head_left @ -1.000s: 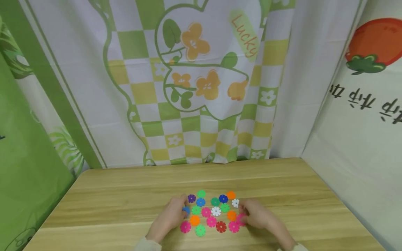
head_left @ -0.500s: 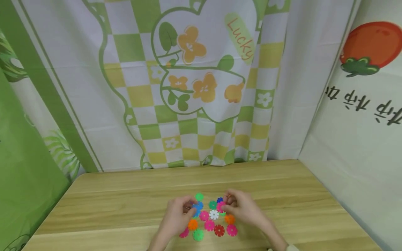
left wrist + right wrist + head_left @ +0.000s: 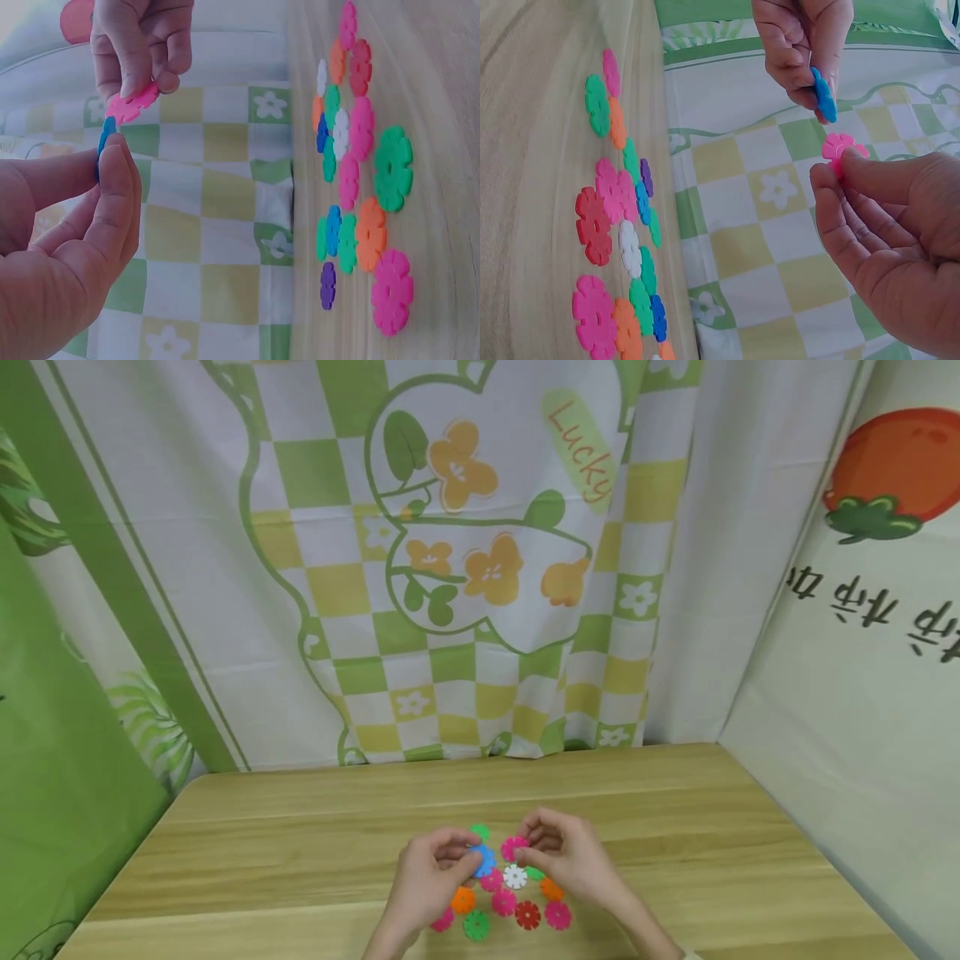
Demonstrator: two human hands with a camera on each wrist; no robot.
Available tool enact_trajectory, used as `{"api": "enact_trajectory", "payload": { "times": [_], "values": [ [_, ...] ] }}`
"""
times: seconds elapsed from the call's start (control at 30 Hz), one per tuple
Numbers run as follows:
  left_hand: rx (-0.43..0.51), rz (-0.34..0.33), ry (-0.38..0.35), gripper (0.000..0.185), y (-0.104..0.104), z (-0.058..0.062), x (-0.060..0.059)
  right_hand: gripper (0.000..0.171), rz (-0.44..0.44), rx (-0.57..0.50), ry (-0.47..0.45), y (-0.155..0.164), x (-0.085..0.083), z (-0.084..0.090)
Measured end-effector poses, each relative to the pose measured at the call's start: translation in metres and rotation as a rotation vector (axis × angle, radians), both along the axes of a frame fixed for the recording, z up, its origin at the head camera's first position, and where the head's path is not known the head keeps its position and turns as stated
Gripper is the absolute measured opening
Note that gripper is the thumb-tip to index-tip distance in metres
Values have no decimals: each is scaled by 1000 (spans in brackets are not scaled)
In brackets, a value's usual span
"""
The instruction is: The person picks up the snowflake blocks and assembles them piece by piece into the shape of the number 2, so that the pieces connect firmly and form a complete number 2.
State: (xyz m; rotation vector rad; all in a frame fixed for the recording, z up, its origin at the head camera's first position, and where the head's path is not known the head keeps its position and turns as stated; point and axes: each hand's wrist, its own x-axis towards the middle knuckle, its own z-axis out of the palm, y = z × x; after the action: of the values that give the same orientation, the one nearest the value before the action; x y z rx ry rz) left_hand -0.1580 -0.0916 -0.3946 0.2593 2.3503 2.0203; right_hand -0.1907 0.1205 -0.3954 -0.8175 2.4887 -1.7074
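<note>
Pinching is how both pieces are held: the flat blue plastic flower-shaped disc [image 3: 483, 859] is gripped at its rim by thumb and fingertips of the left hand [image 3: 429, 881], and the flat pink plastic flower-shaped disc [image 3: 513, 848] is pinched the same way by the right hand [image 3: 572, 862], both lifted just above the table and close but not touching. They look light, thin and stiff, probably a bit slick, so the notched edge seems the best place to grip. Beneath, the loose spread of coloured plastic flower discs [image 3: 514, 897] is laid flat on the wooden table [image 3: 300, 843]. Plenty of bare wood is seen on either side; farther back, the checked green-and-yellow curtain [image 3: 465, 568] closes things off.
</note>
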Motion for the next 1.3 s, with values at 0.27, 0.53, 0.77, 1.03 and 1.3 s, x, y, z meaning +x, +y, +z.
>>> {"api": "enact_trajectory", "payload": {
  "times": [0.27,0.53,0.77,1.03,1.3],
  "values": [
    [21,-9,-46,22,1,-2,-2,11,30,8,14,-3,4,0],
    [45,-36,-97,17,0,-3,-2,11,81,-28,111,-8,5,-5],
    [93,44,-163,16,6,0,2,13,38,-44,203,-11,9,-4],
    [82,62,-158,17,9,-4,1,12,17,-64,172,-12,8,-4],
    [-231,-102,123,32,2,-6,0,4,26,-6,60,-3,3,-2]
  ]
}}
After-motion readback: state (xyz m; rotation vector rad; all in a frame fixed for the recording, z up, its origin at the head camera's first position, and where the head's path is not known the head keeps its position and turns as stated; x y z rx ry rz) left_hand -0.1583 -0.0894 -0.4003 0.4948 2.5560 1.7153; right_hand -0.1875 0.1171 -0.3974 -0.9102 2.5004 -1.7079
